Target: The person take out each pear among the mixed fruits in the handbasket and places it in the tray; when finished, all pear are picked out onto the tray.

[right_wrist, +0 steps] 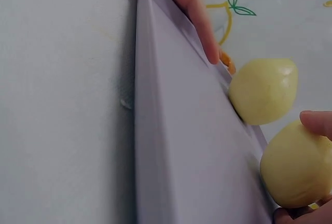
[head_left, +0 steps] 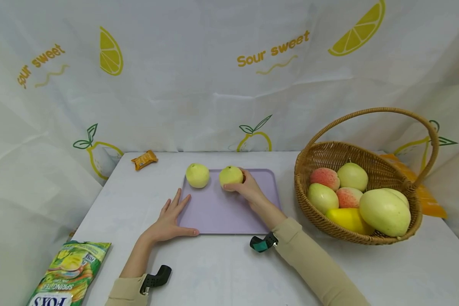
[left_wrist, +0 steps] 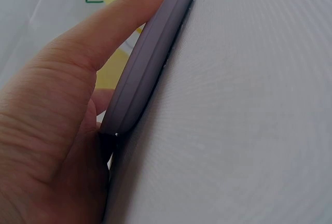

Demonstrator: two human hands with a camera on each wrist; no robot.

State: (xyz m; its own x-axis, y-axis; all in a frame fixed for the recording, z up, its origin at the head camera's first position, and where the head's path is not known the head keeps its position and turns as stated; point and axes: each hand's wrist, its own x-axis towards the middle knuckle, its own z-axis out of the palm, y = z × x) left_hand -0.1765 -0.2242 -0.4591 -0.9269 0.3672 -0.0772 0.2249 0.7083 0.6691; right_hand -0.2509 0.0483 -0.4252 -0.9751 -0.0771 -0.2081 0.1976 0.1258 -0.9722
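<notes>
A lilac tray [head_left: 225, 214] lies on the table in front of me. My left hand [head_left: 167, 224] rests at its front left corner, fingers spread along the left side and thumb on the front rim. In the left wrist view that thumb [left_wrist: 119, 22] lies straight on the tray's rim. My right hand [head_left: 251, 188] grips a round pale yellow-green fruit [head_left: 230, 177] at the tray's back middle; the right wrist view shows fingers on both sides of this fruit [right_wrist: 293, 167]. A second fruit of the same kind [head_left: 197, 175] sits at the tray's back left corner, untouched.
Right of the tray stands a wicker basket [head_left: 304, 199] with a tall handle, holding peaches, pale green fruits and a yellow item. An orange wrapped snack [head_left: 144, 160] lies at the back left. A green FOX'S bag [head_left: 69, 272] is front left, and an orange packet [head_left: 432, 204] lies behind the basket.
</notes>
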